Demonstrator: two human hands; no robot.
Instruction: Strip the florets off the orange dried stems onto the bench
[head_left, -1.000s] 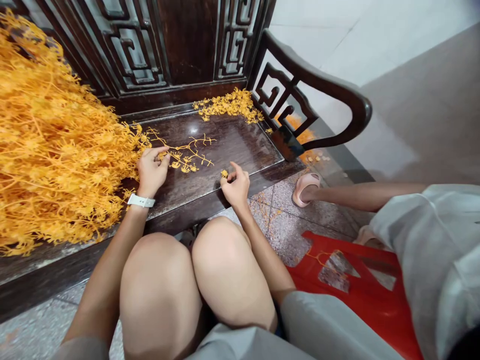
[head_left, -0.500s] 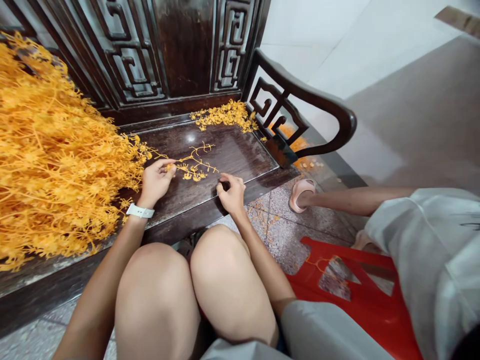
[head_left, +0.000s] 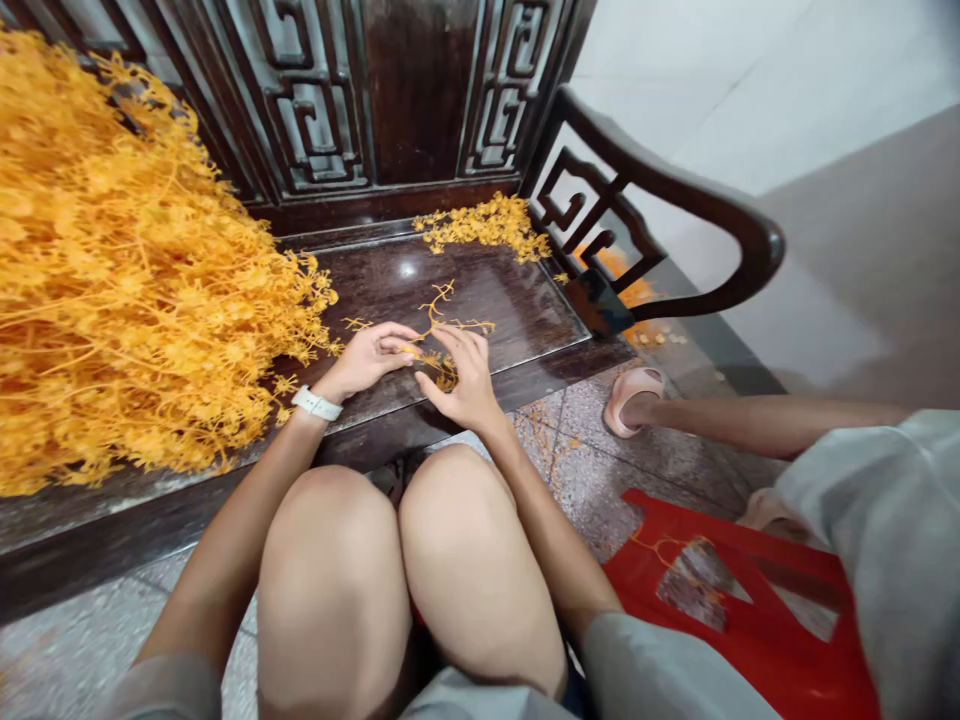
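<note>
An orange-yellow branching plastic flower stem point(head_left: 442, 296) is held over the dark wooden bench point(head_left: 375, 272). My left hand point(head_left: 375, 358), with a white watch on its wrist, pinches the stem near its base. Beside it my right hand point(head_left: 463, 380) has its thumb and fingers apart around the stem's lower sprigs, which partly show between them; whether it touches them I cannot tell. Some of the stem's branches look bare, while the lower ones carry small blossoms. Left of my hands lies a large heap of the same orange flower stems point(head_left: 150, 270).
A small pile of loose yellow blossoms point(head_left: 491, 228) lies at the back of the bench by the curved armrest point(head_left: 697, 215). Orange bits lie on the floor beyond it. A red plastic stool point(head_left: 750, 640) and another person's leg point(head_left: 750, 420) are at the right.
My right hand has come up to the stem and its fingers have spread over the lower sprigs. The left hand still pinches the stem. The whole view has shifted slightly.
</note>
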